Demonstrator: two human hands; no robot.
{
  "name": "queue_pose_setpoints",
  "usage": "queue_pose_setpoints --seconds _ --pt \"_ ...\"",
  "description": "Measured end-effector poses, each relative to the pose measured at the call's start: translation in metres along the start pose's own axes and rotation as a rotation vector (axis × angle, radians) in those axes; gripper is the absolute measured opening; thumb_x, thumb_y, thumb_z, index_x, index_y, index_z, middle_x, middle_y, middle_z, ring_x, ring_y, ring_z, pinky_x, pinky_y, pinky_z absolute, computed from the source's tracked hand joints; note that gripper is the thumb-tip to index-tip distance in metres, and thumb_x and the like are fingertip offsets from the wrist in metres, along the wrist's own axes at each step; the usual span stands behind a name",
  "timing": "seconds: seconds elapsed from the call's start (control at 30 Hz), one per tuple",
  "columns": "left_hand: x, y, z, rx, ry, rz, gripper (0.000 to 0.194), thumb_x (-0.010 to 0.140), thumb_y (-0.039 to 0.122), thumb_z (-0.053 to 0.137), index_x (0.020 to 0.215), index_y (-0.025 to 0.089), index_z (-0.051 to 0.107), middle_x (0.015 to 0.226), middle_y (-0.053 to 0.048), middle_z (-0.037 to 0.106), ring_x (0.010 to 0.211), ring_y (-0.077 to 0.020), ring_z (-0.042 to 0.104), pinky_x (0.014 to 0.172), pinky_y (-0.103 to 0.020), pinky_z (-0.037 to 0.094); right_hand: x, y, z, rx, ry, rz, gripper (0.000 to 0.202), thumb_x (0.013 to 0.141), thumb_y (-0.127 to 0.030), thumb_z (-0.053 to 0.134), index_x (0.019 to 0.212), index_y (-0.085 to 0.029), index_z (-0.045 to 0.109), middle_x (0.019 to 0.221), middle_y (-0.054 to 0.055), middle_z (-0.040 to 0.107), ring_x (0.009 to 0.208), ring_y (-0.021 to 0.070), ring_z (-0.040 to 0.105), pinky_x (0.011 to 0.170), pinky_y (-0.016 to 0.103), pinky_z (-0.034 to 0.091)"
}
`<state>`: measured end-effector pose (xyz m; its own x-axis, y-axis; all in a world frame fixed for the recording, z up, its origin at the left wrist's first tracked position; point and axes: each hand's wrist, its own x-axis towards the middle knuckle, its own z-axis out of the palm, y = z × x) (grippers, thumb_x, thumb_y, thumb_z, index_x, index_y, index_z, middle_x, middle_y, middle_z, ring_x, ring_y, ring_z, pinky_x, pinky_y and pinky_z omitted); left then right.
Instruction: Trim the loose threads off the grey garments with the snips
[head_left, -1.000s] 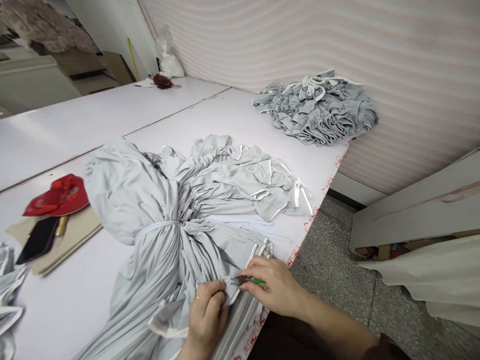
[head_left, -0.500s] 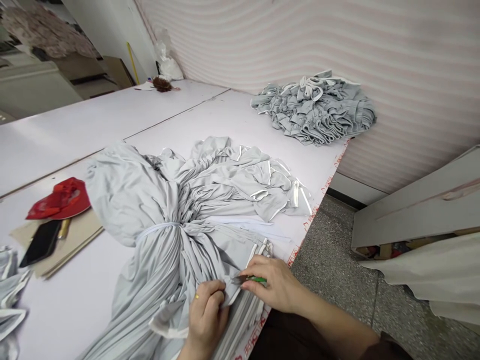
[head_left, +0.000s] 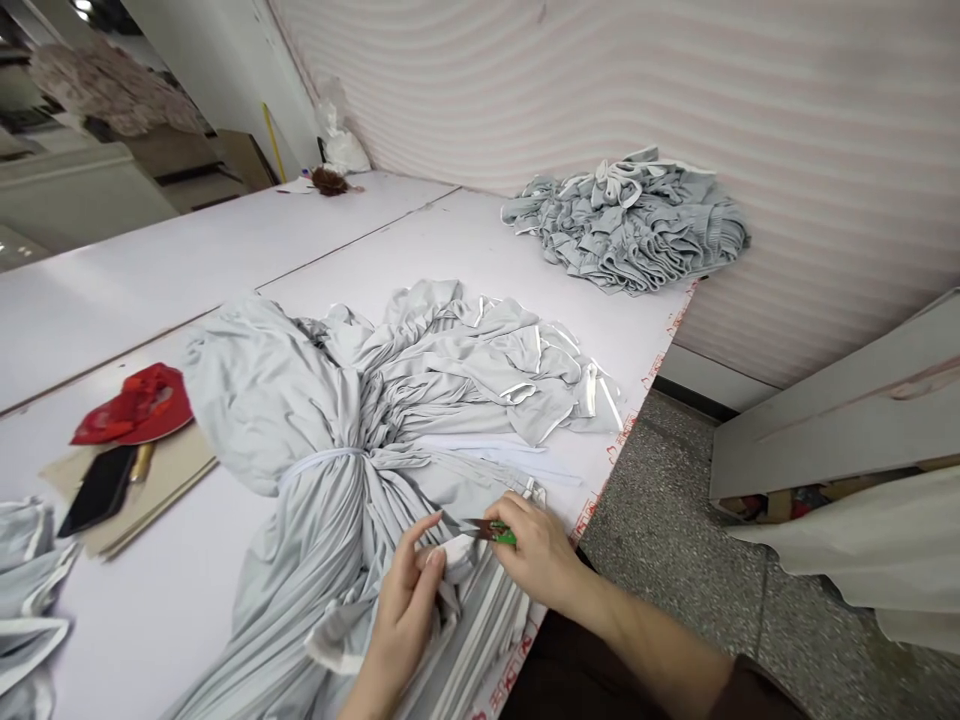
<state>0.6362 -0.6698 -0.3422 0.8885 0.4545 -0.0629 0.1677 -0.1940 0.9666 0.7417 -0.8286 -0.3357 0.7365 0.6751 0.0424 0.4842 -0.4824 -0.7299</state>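
My right hand [head_left: 536, 550] grips small green-handled scissors [head_left: 504, 534], whose blades point left toward my other hand. My left hand [head_left: 409, 590] holds a white-trimmed edge of a grey garment [head_left: 459, 552] by the thumb, with the index finger lifted and stretched toward the blade tips. The scissors' tips are just above this edge; whether they touch it I cannot tell. Both hands are over a large bundle of light grey garments [head_left: 300, 560], gathered at its middle by a pale tie band [head_left: 319, 459]. White-edged layers fan out beneath my hands.
A second grey garment pile [head_left: 637, 225] lies at the table's far right corner. On the left are a red cap [head_left: 146, 405], a dark phone [head_left: 101, 490] and brown cardboard [head_left: 161, 500]. More grey pieces [head_left: 30, 590] lie at the left edge. Floor [head_left: 675, 520] shows beyond the table's right edge.
The scissors have risen slightly and show more of their blades. My left hand has turned, its index finger lifting away from the thumb, and the white-trimmed edge now shows beside it.
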Motion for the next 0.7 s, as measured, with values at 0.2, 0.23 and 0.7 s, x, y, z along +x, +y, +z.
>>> queue_pose_setpoints --seconds 0.2,0.23,0.7 --pt "0.008 0.019 0.001 -0.207 -0.020 -0.245 0.053 0.084 0.051 0.057 0.127 0.020 0.052 0.065 0.004 0.057 0.057 -0.0126 0.049 0.054 -0.022 0.037 0.001 0.000 -0.015 0.028 -0.067 -0.120 0.024 0.080 -0.028 0.074 0.103 -0.024 0.069 0.093 0.001 0.067 0.080 0.0179 0.064 0.069 0.027 0.044" --pt "0.009 0.020 0.001 -0.195 -0.023 -0.250 0.054 0.084 0.052 0.057 0.127 0.021 0.052 0.065 0.004 0.058 0.057 -0.0127 0.049 0.055 -0.022 0.037 0.000 -0.001 -0.016 0.005 -0.068 -0.142 0.023 0.082 -0.029 0.073 0.104 -0.024 0.070 0.092 0.002 0.068 0.080 0.0180 0.064 0.070 0.028 0.044" --pt "0.027 0.009 -0.008 -0.236 -0.105 -0.437 0.059 0.073 0.051 0.065 0.123 0.021 0.057 0.062 0.007 0.051 0.048 -0.0087 0.041 0.042 -0.019 0.035 0.007 0.004 -0.018 -0.093 -0.034 -0.292 0.024 0.084 -0.030 0.072 0.107 -0.022 0.070 0.093 0.004 0.071 0.083 0.0205 0.065 0.071 0.031 0.043"
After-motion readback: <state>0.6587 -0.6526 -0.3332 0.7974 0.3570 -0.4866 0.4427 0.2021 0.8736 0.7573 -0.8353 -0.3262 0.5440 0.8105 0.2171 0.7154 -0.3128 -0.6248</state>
